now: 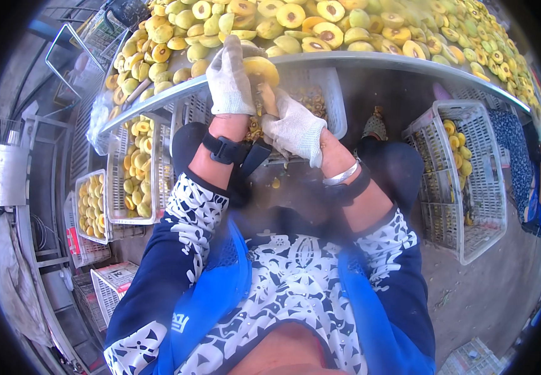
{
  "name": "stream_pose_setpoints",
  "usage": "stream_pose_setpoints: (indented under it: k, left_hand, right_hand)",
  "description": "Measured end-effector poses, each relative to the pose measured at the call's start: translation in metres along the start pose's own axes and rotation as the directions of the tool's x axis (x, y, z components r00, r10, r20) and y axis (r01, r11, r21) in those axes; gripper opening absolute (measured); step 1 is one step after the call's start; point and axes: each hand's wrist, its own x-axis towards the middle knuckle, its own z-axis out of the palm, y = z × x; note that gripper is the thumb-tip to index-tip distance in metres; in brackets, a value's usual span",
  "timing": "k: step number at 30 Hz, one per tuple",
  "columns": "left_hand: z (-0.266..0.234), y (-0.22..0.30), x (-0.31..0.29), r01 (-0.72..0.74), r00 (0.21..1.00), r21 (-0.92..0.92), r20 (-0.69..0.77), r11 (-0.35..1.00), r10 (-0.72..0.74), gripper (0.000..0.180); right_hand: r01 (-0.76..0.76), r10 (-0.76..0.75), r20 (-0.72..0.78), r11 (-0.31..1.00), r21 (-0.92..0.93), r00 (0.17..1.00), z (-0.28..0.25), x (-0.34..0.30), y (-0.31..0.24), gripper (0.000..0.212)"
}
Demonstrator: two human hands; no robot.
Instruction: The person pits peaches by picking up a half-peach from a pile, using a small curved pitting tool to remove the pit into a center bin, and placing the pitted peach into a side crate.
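Note:
My left hand (230,81), in a white knit glove, is closed around a yellow peach half (262,70) at the near edge of the metal table (320,57). My right hand (298,128), gloved alike, lies just below and to the right of it. Its fingers are wrapped round a short wooden-handled tool (268,99), which points up at the peach half; the tool's working end is hidden. Halved yellow peaches (330,34), many with brown pits still in them, are heaped on the table beyond my hands.
Under the table edge, a white crate (336,103) holds small brown-and-yellow pieces. Crates of peach halves (136,169) stand at my left, and another white crate (464,187) stands at my right. A second wooden handle (138,92) lies on the table's left. Another person (526,162) is at the far right.

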Motion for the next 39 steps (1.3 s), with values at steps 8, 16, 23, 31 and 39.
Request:
stream_pose_setpoints:
  k: [8, 16, 23, 31, 39]
  left_hand:
    - [0.006, 0.01, 0.002, 0.071, 0.997, -0.025, -0.017, 0.997, -0.072, 0.043]
    - [-0.006, -0.001, 0.005, -0.061, 0.986, -0.071, 0.151, 0.996, 0.071, 0.046]
    - [-0.014, -0.016, 0.005, -0.015, 0.998, -0.001, 0.068, 1.0, 0.015, 0.055]
    - [-0.047, -0.015, 0.007, -0.054, 0.898, -0.231, 0.414, 0.971, 0.148, 0.038]
    - [-0.058, -0.013, 0.024, 0.14, 0.793, -0.215, 0.609, 0.967, 0.02, 0.054]
  right_hand:
    - [0.381, -0.439, -0.233, 0.888, -0.257, 0.867, 0.019, 0.034, 0.05, 0.041]
    - [-0.075, 0.004, 0.154, 0.885, 0.459, 0.988, -0.009, 0.002, 0.003, 0.027]
    - [-0.175, 0.123, 0.151, 0.893, 0.414, 0.981, 0.01, 0.012, 0.005, 0.031]
    - [-0.345, 0.104, 0.438, 0.784, 0.517, 0.893, 0.017, 0.015, 0.006, 0.011]
    - [-0.456, 0.165, 0.498, 0.7, 0.549, 0.852, 0.023, 0.019, 0.003, 0.013]
